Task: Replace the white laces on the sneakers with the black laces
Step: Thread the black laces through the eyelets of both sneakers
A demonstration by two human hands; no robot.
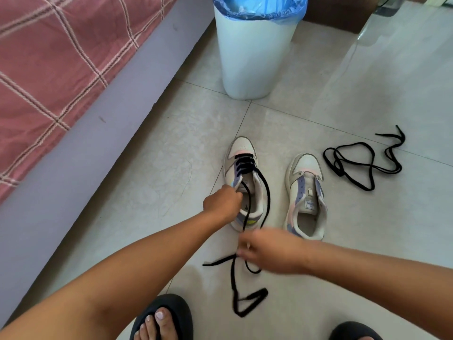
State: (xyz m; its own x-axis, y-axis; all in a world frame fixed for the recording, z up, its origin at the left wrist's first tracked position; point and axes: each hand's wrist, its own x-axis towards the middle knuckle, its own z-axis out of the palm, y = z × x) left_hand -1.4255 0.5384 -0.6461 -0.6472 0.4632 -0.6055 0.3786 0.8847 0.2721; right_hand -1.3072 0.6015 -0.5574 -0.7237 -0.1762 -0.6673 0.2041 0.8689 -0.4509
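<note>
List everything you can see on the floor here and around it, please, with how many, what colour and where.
Sneakers: two, off-white with pink and lilac, side by side mid-floor; the left-hand one partly laced in black, the other without laces.
Black lace in use: one, running from the left-hand sneaker to the floor near the feet.
Spare black lace: one, loose on the tiles right of the sneakers.
Bin: one, white with blue liner, behind the sneakers.
Bed: one, red checked cover, grey base, at left.
Floor: pale tiles.
Slippers: two, dark, on the feet, bottom edge.
Left hand: at the laced sneaker's eyelets.
Right hand: blurred, holding the lace.
</note>
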